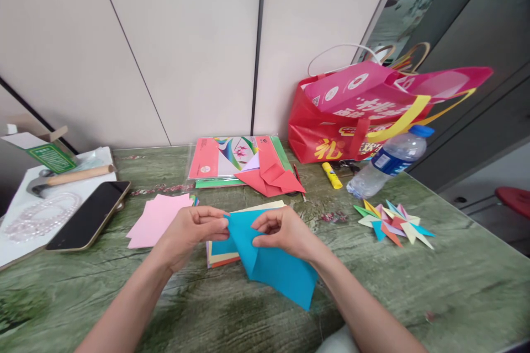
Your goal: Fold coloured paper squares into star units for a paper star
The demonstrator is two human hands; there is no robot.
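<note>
A blue sheet of paper is held up in front of me, with a bend running down its left part. My left hand pinches its upper left corner between thumb and fingers. On the upper part of the same sheet, my right hand has its thumb and fingers closed, pinching the paper. Beneath the hands lies a stack of coloured paper, with blue, cream and orange edges showing. Left of it are pink sheets.
Behind are paper packs, a folded red paper, a yellow glue stick, a bottle and a red bag. Folded paper stars lie right; a phone and hammer lie left.
</note>
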